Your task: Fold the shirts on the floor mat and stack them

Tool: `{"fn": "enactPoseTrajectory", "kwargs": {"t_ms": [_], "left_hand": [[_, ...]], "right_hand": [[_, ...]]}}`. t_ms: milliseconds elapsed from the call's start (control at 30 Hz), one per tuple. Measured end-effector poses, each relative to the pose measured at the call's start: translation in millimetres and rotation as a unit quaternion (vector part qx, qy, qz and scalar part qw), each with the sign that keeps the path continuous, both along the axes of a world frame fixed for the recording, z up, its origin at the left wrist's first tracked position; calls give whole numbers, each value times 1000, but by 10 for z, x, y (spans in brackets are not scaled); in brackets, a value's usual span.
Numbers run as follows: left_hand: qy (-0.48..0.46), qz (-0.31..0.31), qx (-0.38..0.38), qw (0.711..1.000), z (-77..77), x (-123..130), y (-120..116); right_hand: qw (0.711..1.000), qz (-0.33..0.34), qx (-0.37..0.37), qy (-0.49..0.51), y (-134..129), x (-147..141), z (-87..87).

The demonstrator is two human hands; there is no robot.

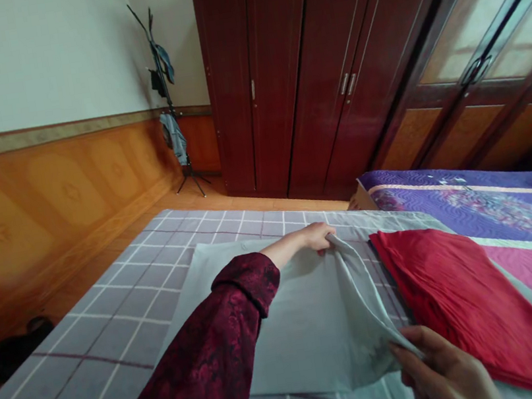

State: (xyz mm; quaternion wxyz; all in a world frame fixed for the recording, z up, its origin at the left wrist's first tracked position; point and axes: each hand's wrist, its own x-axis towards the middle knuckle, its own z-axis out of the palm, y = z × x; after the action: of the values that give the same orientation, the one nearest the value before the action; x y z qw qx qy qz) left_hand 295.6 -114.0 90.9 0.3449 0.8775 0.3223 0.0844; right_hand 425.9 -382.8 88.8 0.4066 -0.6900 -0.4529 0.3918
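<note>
A pale grey-green folded cloth (301, 334) lies flat on the bed, its right edge lifted off the checked sheet. My left hand (319, 237), at the end of a dark red patterned sleeve, is closed on the far corner of that edge. At the near corner, my right hand (443, 363) pinches the cloth between thumb and fingers. Between both hands the raised edge runs taut, with its layers slightly parted. To the right, apart from the pale cloth, lies a folded red cloth (464, 290); my right hand is close to its left side.
The grey checked bed sheet (113, 315) spreads beneath the cloths. A purple and pink quilted cover (486, 200) is at the right. Beyond the bed stand a dark red wardrobe (297, 75) and a coat rack (161, 75) with clothes. Something dark (13, 350) sits on the floor at left.
</note>
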Motion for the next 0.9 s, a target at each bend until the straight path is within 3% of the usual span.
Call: {"fn": "enactPoseTrajectory", "kwargs": {"t_ms": [133, 233, 367, 467, 567, 667, 767, 900], "left_hand": [[-65, 27, -35, 997, 259, -688, 92], [-95, 63, -67, 991, 312, -1438, 146], [-126, 152, -92, 976, 112, -2464, 67], [-142, 232, -92, 958, -152, -3022, -92], [-150, 295, -81, 940, -381, -3301, -247], [-153, 334, -66, 928, -488, -3359, -323], [-147, 372, -39, 916, -451, -3343, -329], [-127, 446, 34, 885, -241, -3382, -453]], "right_hand": [[986, 135, 74, -64, 152, -642, 178], [945, 257, 137, -151, 271, -1281, 224], [865, 356, 193, -296, 373, -2122, 86], [796, 424, 189, -389, 416, -2566, -109], [749, 465, 181, -436, 442, -2786, -242], [731, 474, 191, -452, 429, -2859, -255], [719, 480, 213, -454, 337, -2855, -211], [699, 511, 294, -405, 140, -2592, -172]]}}
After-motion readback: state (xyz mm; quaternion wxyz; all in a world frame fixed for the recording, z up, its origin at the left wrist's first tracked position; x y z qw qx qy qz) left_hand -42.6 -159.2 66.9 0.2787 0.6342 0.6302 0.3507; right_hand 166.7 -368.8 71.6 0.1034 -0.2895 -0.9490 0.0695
